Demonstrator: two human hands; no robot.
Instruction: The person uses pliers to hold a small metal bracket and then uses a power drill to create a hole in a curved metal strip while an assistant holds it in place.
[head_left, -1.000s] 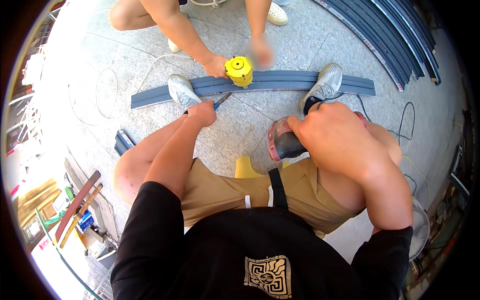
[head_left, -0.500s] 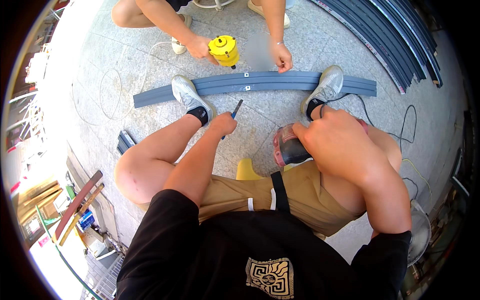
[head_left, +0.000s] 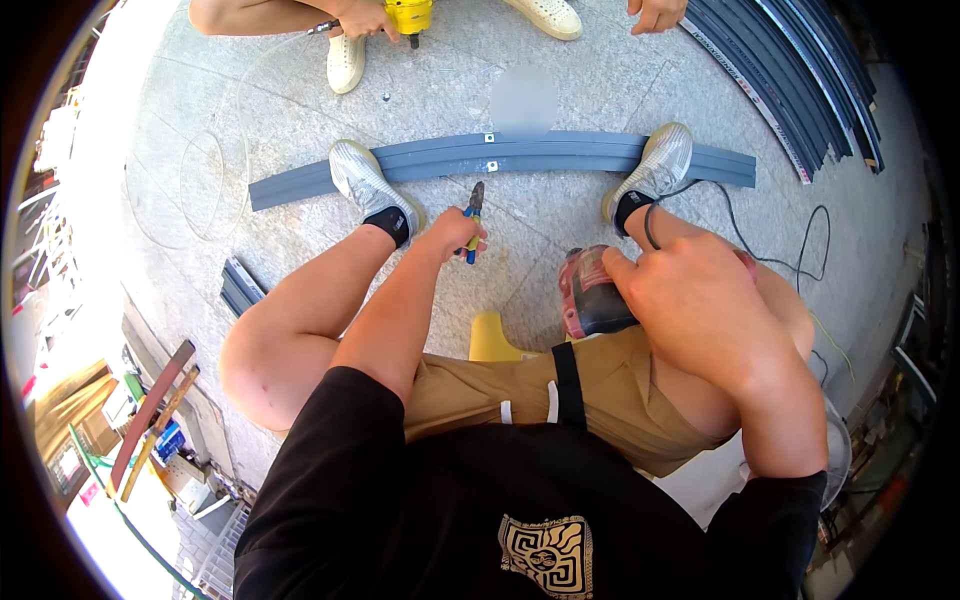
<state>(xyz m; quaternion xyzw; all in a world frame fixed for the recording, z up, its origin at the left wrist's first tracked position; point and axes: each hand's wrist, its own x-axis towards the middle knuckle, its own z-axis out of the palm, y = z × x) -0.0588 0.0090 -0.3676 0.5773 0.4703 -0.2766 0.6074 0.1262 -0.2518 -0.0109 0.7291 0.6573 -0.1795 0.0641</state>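
My left hand (head_left: 455, 232) is closed around a pair of pliers (head_left: 474, 212) with blue and yellow handles, their dark jaws pointing away just short of a long grey metal profile (head_left: 420, 160). Two small pale squares with dark centres show at the profile's middle. My left shoe (head_left: 362, 180) and right shoe (head_left: 660, 165) rest on the profile. At my right thigh, my right hand (head_left: 690, 285) grips a red-and-black corded power tool (head_left: 594, 292); its far end is hidden by the hand.
Opposite me a person's hand (head_left: 366, 17) holds a yellow tool (head_left: 410, 14) with a thin hose. Long dark profiles (head_left: 750, 75) lie at the far right. A black cord (head_left: 765, 255) runs over the floor. Short profile pieces (head_left: 240, 287) lie beside my left knee; something yellow (head_left: 492, 337) shows beneath me.
The co-worker's hands and yellow tool have moved away from the profile toward the top edge. My left hand has turned the pliers so both handles show. My right hand keeps its hold.
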